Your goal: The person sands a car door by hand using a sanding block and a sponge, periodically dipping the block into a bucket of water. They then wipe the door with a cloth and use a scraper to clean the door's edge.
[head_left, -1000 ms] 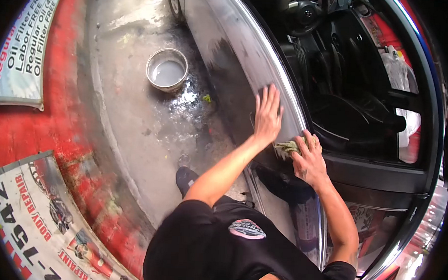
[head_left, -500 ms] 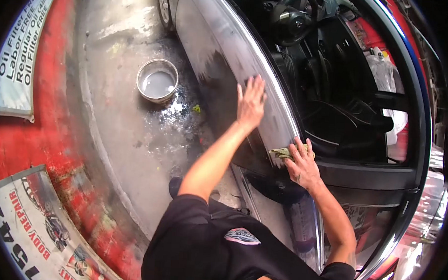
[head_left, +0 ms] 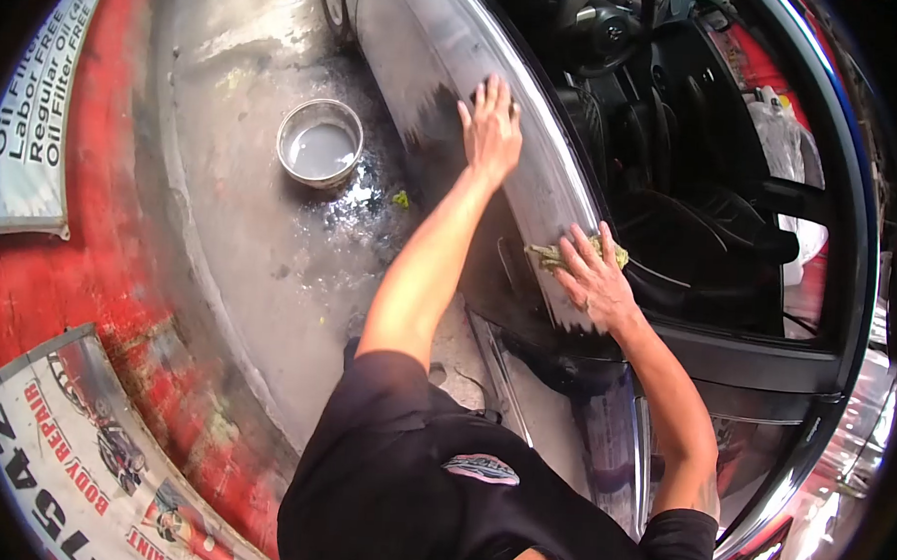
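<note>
My left hand (head_left: 493, 137) lies on the grey, dull car door (head_left: 428, 54), fingers stretched forward and pressed down. Dark edges of a small pad (head_left: 475, 97) show beside its fingers; most of it is hidden under them. Farther back on the same door, near the window ledge, my right hand (head_left: 596, 283) presses a crumpled yellowish-green cloth (head_left: 547, 255) against the surface. The cloth sticks out on both sides of the fingers. Black patches with ragged edges mark the door's lower part.
A round bucket (head_left: 319, 179) of greyish liquid stands on the wet concrete floor (head_left: 230, 240) left of the car. Through the open window show a steering wheel (head_left: 611, 32) and a black seat (head_left: 671, 225). Printed banners (head_left: 51, 433) line the red wall (head_left: 108, 275).
My left hand has slid forward along the door and slightly left. My right hand has also moved forward with the cloth. The view has shifted a little.
</note>
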`<state>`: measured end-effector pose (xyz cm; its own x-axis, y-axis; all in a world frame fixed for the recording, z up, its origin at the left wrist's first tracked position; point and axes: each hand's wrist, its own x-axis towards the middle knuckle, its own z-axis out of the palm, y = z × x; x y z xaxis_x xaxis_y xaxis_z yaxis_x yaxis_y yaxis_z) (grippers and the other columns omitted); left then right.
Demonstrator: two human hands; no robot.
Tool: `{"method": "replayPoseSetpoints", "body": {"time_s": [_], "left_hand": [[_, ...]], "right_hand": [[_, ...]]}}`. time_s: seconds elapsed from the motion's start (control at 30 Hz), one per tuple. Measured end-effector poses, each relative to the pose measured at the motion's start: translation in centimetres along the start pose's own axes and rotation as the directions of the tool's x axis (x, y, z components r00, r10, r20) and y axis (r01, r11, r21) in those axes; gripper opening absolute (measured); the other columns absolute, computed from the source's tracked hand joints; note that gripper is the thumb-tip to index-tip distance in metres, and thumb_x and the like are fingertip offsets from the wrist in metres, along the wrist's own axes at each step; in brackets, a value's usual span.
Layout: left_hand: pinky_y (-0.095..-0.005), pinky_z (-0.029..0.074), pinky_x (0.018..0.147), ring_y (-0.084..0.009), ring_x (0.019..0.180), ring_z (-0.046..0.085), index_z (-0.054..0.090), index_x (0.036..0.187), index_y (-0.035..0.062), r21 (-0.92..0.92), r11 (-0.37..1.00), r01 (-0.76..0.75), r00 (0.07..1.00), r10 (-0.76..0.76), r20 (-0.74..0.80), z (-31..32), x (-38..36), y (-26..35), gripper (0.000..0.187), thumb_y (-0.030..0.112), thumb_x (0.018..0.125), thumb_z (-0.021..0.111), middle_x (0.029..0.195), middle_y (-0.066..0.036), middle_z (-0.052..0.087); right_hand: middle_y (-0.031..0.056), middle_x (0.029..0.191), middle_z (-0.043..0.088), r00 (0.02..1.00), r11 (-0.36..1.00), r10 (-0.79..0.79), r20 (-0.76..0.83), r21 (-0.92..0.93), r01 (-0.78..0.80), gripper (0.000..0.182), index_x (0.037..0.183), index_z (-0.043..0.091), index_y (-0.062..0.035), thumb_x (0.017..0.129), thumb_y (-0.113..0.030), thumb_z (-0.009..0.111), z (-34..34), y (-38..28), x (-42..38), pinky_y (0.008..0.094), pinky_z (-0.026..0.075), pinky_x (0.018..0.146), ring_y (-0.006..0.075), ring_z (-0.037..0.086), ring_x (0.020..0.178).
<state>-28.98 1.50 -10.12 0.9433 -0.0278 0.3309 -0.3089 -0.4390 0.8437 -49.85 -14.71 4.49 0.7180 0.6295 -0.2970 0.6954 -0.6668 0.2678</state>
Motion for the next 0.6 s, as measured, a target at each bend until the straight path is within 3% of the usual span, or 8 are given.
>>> {"method": "replayPoseSetpoints", "body": {"time_s": [0.07, 0.13, 0.23, 0.3, 0.4, 0.5, 0.57, 0.6], "left_hand": [[-0.0633, 0.019, 0.131, -0.0413, 0.160, 0.031, 0.044, 0.160, -0.0045, -0.039, 0.998, 0.059, 0.995, -0.061, -0.075, 0.1, 1.6, 0.3, 0.055, 0.025, 0.113, 0.045, 0.173, -0.022, 0.035], [-0.0616, 0.017, 0.132, -0.0451, 0.161, 0.029, 0.039, 0.161, -0.0101, -0.002, 1.000, 0.005, 0.999, -0.005, -0.038, 0.7, -4.3, 2.7, 0.062, 0.023, 0.110, 0.050, 0.173, -0.028, 0.032], [-0.0641, 0.015, 0.132, -0.0418, 0.164, 0.023, 0.038, 0.165, -0.0014, -0.170, 0.985, -0.017, 0.995, 0.033, 0.092, 2.4, -13.9, 4.1, 0.065, 0.029, 0.110, 0.054, 0.177, -0.021, 0.028], [-0.0649, 0.013, 0.132, -0.0376, 0.165, 0.024, 0.042, 0.165, 0.0028, -0.086, 0.990, -0.111, 0.989, 0.119, 0.085, 1.6, -9.1, 1.5, 0.060, 0.031, 0.113, 0.048, 0.177, -0.016, 0.029], [-0.0644, 0.014, 0.131, -0.0382, 0.162, 0.030, 0.044, 0.162, -0.0008, -0.070, 0.997, 0.046, 0.999, -0.046, -0.004, -0.5, 2.9, -0.9, 0.056, 0.026, 0.113, 0.046, 0.174, -0.019, 0.035], [-0.0618, 0.014, 0.132, -0.0423, 0.163, 0.026, 0.043, 0.162, -0.0026, -0.061, 0.994, 0.087, 0.993, -0.091, -0.073, 0.4, 1.9, 1.4, 0.057, 0.029, 0.115, 0.042, 0.175, -0.023, 0.030], [-0.0630, 0.016, 0.132, -0.0464, 0.162, 0.026, 0.041, 0.159, -0.0110, 0.051, 0.994, -0.092, 0.996, 0.093, -0.003, 1.7, -5.8, 4.1, 0.063, 0.022, 0.107, 0.055, 0.172, -0.031, 0.030], [-0.0622, 0.016, 0.132, -0.0445, 0.163, 0.025, 0.042, 0.160, -0.0079, -0.103, 0.991, -0.080, 0.996, 0.085, 0.039, 1.6, -10.0, 6.0, 0.065, 0.023, 0.105, 0.059, 0.173, -0.028, 0.030]], "right_hand": [[0.0164, 0.151, 0.057, 1.000, 1.000, 0.000, 0.004, -0.015, 0.000, 0.039, 0.116, 0.073, -0.0185, 0.078, -0.028, 0.074, 0.5, 0.0, -0.4, 0.0746, 0.016, 0.130, 0.0397, 0.039, 0.156], [0.0166, 0.151, 0.057, 1.000, 1.000, 0.003, -0.018, -0.025, -0.003, 0.039, 0.117, 0.073, -0.0189, 0.079, -0.029, 0.074, 0.9, 0.1, 0.1, 0.0744, 0.016, 0.130, 0.0397, 0.039, 0.155], [0.0165, 0.151, 0.056, 1.000, 1.000, 0.012, 0.008, -0.018, -0.012, 0.038, 0.116, 0.073, -0.0196, 0.079, -0.030, 0.073, 0.8, 0.4, 0.1, 0.0743, 0.017, 0.130, 0.0396, 0.041, 0.154], [0.0160, 0.150, 0.056, 1.000, 1.000, 0.019, 0.007, -0.010, -0.019, 0.038, 0.115, 0.072, -0.0187, 0.079, -0.029, 0.073, 0.6, -0.1, 0.0, 0.0741, 0.019, 0.129, 0.0395, 0.043, 0.152], [0.0160, 0.149, 0.055, 1.000, 1.000, 0.027, 0.015, -0.006, -0.027, 0.039, 0.118, 0.071, -0.0174, 0.080, -0.029, 0.072, 0.0, -0.5, 0.3, 0.0742, 0.020, 0.129, 0.0388, 0.044, 0.151], [0.0162, 0.149, 0.055, 0.999, 0.999, 0.035, -0.002, -0.014, -0.035, 0.037, 0.118, 0.071, -0.0164, 0.084, -0.030, 0.068, 0.2, -0.5, 0.1, 0.0746, 0.021, 0.128, 0.0390, 0.044, 0.151], [0.0169, 0.148, 0.056, 0.999, 0.999, 0.036, -0.003, 0.005, -0.036, 0.033, 0.114, 0.072, -0.0154, 0.084, -0.029, 0.067, 0.5, -0.3, 0.3, 0.0748, 0.022, 0.128, 0.0397, 0.045, 0.150], [0.0169, 0.148, 0.056, 0.999, 0.999, 0.033, -0.002, 0.008, -0.033, 0.033, 0.114, 0.072, -0.0154, 0.084, -0.029, 0.067, 0.8, -0.4, 0.3, 0.0748, 0.022, 0.128, 0.0397, 0.045, 0.150]]}}
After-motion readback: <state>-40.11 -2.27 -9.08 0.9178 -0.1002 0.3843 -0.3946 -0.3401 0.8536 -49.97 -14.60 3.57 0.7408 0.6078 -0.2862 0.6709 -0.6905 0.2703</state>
